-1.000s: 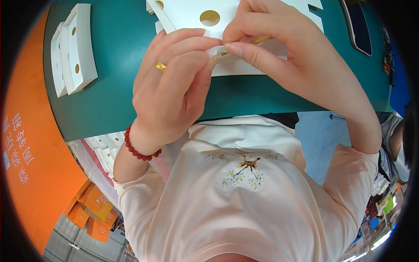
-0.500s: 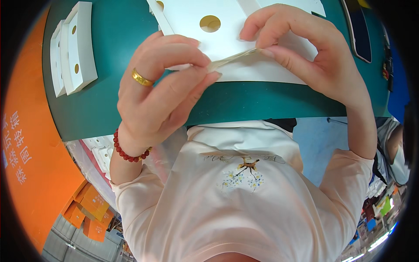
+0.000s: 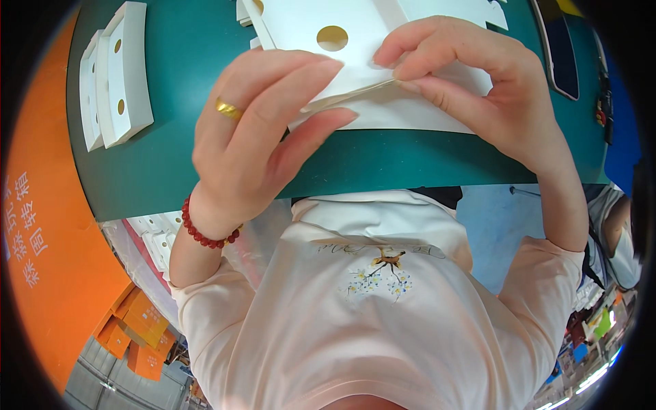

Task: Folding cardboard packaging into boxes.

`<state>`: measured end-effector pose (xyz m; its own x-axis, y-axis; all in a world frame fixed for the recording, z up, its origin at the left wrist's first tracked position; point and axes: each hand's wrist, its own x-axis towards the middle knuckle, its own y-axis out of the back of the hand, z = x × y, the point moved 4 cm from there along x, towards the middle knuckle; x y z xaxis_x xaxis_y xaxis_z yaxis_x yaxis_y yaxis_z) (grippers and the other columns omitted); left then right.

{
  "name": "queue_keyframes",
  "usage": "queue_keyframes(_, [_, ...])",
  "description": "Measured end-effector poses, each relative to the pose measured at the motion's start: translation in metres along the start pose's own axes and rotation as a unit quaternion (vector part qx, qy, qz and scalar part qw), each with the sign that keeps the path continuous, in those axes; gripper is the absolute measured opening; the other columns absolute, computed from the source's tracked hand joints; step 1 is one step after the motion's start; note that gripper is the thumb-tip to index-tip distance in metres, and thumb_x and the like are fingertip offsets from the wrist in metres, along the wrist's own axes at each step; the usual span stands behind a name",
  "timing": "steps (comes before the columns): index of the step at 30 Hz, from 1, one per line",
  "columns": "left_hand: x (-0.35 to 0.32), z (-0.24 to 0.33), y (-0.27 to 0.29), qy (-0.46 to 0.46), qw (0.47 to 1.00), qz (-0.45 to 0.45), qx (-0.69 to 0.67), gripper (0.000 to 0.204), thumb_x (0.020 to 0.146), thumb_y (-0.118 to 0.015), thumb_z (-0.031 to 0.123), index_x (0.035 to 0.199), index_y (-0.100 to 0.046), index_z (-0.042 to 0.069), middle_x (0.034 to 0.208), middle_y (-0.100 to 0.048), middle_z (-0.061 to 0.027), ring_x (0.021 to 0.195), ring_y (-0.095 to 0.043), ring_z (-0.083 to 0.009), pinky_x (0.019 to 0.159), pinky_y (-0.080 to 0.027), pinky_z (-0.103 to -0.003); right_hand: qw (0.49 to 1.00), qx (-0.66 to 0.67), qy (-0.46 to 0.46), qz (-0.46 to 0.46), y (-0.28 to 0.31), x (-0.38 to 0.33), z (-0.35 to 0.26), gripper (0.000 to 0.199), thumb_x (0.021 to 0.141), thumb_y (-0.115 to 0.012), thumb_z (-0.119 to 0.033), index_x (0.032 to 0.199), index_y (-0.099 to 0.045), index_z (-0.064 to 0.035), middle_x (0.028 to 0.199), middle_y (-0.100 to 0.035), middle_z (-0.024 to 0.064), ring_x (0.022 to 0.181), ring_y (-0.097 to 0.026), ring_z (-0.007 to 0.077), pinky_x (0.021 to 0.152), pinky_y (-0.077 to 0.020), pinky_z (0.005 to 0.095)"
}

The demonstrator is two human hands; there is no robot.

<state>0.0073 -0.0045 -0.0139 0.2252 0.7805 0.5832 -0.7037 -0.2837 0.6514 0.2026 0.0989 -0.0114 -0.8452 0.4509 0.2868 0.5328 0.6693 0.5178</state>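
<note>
A thin, pale yellowish translucent strip (image 3: 357, 91) stretches above the near part of a flat white cardboard piece (image 3: 410, 115) with a round hole. My right hand (image 3: 495, 92) pinches the strip's right end between thumb and fingertips. On the other side, my left hand (image 3: 249, 130), wearing a gold ring and a red bead bracelet, has its thumb and fingers apart. The strip's left end lies in the gap between them, and no grip on it shows. The fingers of my left hand cover part of the card's left edge.
Two folded white cardboard trays with round holes (image 3: 126, 75) stand at the left on the green table (image 3: 184, 61). A dark phone-like device (image 3: 557, 51) lies at the far right, beside a dark slim object (image 3: 606, 109). Orange boxes (image 3: 140, 318) are below left.
My left hand has opened from its pinch on the strip, its thumb and fingers spreading. The right hand keeps its pinch, having shifted slightly left and nearer. The card has also shifted a little.
</note>
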Motion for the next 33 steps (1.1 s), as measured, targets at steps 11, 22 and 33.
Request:
queue_keyframes(11, [0.006, 0.002, 0.002, -0.04, 0.994, -0.011, 0.1, 0.022, 0.07, -0.084, 0.005, 0.09, -0.075, 0.008, 0.098, -0.073, -0.0025, 0.103, -0.063, -0.0299, 0.082, -0.052, -0.04, 0.998, -0.057, 0.034, 0.022, -0.002, 0.002, -0.005, 0.019, 0.08, -0.073, 0.009, 0.096, -0.071, -0.0014, 0.104, -0.072, 0.012, 0.097, -0.071, 0.0267, 0.082, -0.0567, 0.0306])
queue_keyframes(22, [0.007, -0.002, 0.03, 0.008, 0.985, -0.172, -0.019, 0.027, 0.069, -0.082, -0.002, 0.094, -0.072, 0.002, 0.104, -0.071, -0.0079, 0.114, -0.063, -0.0399, 0.096, -0.05, -0.053, 0.984, -0.144, 0.098, 0.036, -0.032, -0.011, -0.029, 0.025, 0.076, -0.079, -0.008, 0.099, -0.071, -0.0071, 0.097, -0.067, 0.0057, 0.077, -0.067, 0.0209, 0.059, -0.0537, 0.0304])
queue_keyframes(33, [-0.008, 0.022, -0.025, 0.002, 0.989, -0.088, 0.121, 0.038, 0.08, -0.086, 0.018, 0.099, -0.055, 0.006, 0.113, -0.055, -0.0103, 0.119, -0.058, -0.0399, 0.088, -0.049, -0.049, 0.971, -0.161, 0.123, 0.124, -0.041, -0.008, -0.025, 0.009, 0.078, -0.068, -0.01, 0.084, -0.062, -0.0085, 0.088, -0.054, 0.0018, 0.078, -0.059, 0.0168, 0.052, -0.051, 0.03])
